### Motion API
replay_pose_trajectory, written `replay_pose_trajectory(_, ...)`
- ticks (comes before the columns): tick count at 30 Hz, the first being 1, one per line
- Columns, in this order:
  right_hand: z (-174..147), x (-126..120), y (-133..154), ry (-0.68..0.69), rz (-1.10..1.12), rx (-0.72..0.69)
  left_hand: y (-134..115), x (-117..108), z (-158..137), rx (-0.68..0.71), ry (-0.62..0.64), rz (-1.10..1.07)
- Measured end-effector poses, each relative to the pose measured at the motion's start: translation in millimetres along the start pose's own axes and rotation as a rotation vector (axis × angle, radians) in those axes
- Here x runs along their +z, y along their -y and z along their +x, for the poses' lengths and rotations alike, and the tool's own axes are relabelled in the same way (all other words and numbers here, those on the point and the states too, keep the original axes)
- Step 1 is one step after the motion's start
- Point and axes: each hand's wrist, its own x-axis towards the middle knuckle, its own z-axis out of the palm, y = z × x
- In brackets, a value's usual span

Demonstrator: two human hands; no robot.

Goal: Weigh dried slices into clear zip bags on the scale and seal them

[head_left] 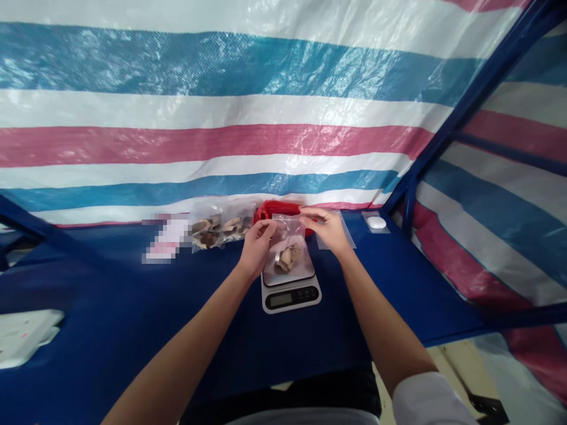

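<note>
A clear plastic zip bag [296, 236] with a few brownish dried pieces [287, 257] in it rests on a small white kitchen scale [290, 307]. My left hand [257, 247] pinches the bag's upper left edge. At the upper right corner, my right hand [326, 227] has thumb and fingers closed on the bag's top edge. The scale has a dark panel with a display, and no digits can be made out. Just behind the bag lies a red plastic bag [281, 208], partly hidden by my hands and the clear bag.
Left of the red bag lie clear bags of brown dried pieces [221, 227] and a blurred-out paper [168, 239]. Flat clear bags [348, 233] and a white round object [376, 222] sit at right. A white device [26, 336] stands far left on the blue table [133, 313]. Striped sheeting [221, 141] hangs behind.
</note>
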Motion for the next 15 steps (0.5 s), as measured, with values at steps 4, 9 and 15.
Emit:
replay_pose_trajectory(4,-3,14,-13,-0.081,0.197,0.281,2,1,-6,0.043,-0.067,-0.049)
replay_pose_trajectory(9,-6,22,-20,-0.085,0.254,0.288,2,3,-1,0.021,-0.063,0.008)
replay_pose_trajectory(15,-14,20,-27,-0.098,0.28,0.303,10,-7,13,0.086,-0.078,0.091)
